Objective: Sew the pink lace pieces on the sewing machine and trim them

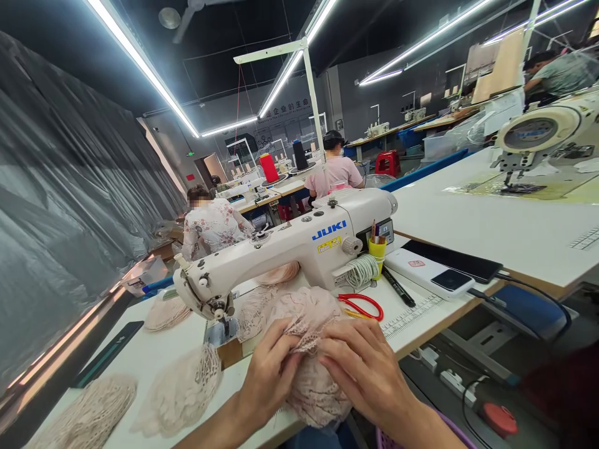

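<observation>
A bunched heap of pale pink lace fabric (306,308) lies at the table's front edge, some of it hanging over. My left hand (267,371) pinches the lace between thumb and fingers. On the other side, my right hand (362,368) has its fingers curled closed on the same lace. Just behind the heap stands a white sewing machine (281,246), its presser foot (227,325) to the left of the fabric and apart from my hands. Red-handled scissors (367,305) lie partly behind my right hand.
Lace stacks (180,390) lie left, beside a dark green strip (110,352). To the right are a yellow pen cup (377,251), a black marker (397,287), coiled cord (361,272) and a white power bank (425,272). Another machine (533,134) stands right. Several people sit farther back.
</observation>
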Tool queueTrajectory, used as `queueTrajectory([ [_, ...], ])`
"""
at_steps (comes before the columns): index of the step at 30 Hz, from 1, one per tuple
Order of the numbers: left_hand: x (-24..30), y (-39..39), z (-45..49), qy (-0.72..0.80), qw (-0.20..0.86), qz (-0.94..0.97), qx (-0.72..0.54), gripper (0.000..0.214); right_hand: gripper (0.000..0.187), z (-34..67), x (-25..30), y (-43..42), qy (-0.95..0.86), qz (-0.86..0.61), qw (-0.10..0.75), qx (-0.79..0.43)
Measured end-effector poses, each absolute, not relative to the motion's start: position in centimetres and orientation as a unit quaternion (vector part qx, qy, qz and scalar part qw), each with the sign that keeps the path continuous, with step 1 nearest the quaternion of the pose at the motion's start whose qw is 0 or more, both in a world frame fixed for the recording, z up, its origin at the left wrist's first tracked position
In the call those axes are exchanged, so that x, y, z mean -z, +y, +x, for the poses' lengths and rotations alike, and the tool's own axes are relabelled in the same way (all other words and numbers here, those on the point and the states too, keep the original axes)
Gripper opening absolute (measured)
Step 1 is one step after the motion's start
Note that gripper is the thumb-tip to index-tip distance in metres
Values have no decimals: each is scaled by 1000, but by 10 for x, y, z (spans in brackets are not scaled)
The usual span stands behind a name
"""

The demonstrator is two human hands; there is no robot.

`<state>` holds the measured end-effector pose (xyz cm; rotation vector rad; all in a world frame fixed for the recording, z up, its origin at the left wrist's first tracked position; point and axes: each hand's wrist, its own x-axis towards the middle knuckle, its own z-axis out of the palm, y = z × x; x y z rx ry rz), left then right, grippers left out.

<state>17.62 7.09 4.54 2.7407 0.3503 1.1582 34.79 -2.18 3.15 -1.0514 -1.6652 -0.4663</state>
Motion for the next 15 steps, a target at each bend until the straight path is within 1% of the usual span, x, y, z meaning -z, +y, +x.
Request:
queueTrajectory([
  [2,-48,72,177,110,66,907,-401,19,10,349,-21,-28,-702,-430,530,203],
  [5,-47,74,175,81,74,902,-417,22,11,346,4,-31,-718,-446,493,205],
  [8,-43,75,173,38,78,919,-384,23,14,341,23,-27,-714,-467,473,221],
  [11,-41,76,171,27,75,945,-318,26,18,339,20,-23,-713,-462,479,221],
  [15,-43,75,169,37,88,948,-304,30,20,342,3,-23,-718,-459,489,187],
])
